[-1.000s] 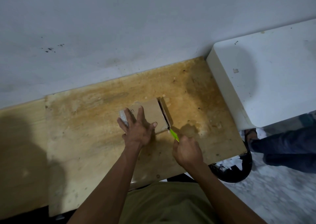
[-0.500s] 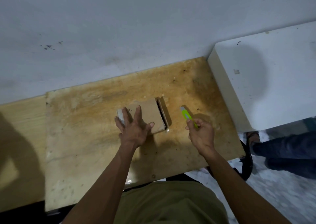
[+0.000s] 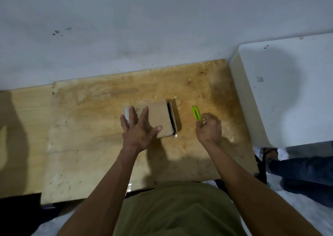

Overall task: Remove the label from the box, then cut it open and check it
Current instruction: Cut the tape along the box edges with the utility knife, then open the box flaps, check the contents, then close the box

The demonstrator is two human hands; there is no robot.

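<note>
Head: one box (image 3: 158,117), one cutter (image 3: 196,113).

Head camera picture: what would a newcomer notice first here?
The bright green cutter stands out, held in the right hand to the right of the cardboard box, apart from it. The left hand presses flat on the box, whose right end shows a dark open slit, on the stained wooden board.

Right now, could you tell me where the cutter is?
The green cutter is in the right hand, just right of the box on the wooden table, not touching it.
</note>
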